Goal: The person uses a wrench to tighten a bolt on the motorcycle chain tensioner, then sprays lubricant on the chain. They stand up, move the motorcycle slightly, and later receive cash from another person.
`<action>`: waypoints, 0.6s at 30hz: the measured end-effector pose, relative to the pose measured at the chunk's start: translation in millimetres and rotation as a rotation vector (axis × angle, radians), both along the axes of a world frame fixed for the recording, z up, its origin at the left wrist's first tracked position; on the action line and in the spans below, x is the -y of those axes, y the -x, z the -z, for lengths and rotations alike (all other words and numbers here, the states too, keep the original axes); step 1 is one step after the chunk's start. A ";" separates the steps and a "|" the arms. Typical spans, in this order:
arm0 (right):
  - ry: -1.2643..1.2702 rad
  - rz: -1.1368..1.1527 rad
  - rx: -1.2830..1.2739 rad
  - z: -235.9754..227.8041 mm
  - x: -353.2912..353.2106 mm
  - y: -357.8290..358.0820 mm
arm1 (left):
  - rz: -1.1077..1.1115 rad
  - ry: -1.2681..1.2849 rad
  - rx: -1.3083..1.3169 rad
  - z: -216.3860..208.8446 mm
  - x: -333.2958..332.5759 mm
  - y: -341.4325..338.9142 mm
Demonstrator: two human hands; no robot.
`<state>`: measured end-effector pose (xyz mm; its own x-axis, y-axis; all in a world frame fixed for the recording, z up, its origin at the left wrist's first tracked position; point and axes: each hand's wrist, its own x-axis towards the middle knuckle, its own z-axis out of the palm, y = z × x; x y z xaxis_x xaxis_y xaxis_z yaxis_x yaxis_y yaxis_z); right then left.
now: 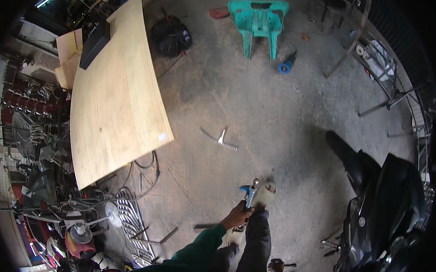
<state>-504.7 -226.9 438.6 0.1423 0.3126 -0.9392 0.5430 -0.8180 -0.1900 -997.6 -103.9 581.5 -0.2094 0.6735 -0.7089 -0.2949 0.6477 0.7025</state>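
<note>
Left hand (237, 216): I'm seeing its grip pinching a blue-and-silver tool (250, 197).
Tool: showing just beside a pale shoe (264, 195).
Right hand (276, 266): showing near the bottom edge; I cannot tell its grip.
Metal piece (222, 137): lying on the floor (277, 114) ahead.

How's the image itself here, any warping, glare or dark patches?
In the head view, the long edges of the wooden board bow with the fisheye; black closes in around the rim; a streak of light glares at upper left; the black motorcycle at right is so dark that much detail is lost.
</note>
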 end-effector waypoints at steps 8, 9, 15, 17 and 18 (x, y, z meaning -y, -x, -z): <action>-0.031 -0.130 -0.017 -48.1 -182.1 163.6 | -0.305 0.266 0.057 15.9 -117.8 178.1; -0.060 -0.135 -0.020 -50.3 -227.3 187.5 | -0.323 0.278 0.108 15.7 -130.8 206.6; -0.371 -0.205 -0.083 -110.3 -517.5 363.1 | -0.581 0.070 -0.087 -22.1 -229.8 408.2; -0.477 -0.240 -0.110 -148.0 -594.8 428.1 | -0.737 0.018 -0.060 -39.2 -262.0 498.8; -0.522 -0.255 -0.123 -168.2 -625.8 462.7 | -0.762 -0.103 -0.100 -48.7 -277.9 547.5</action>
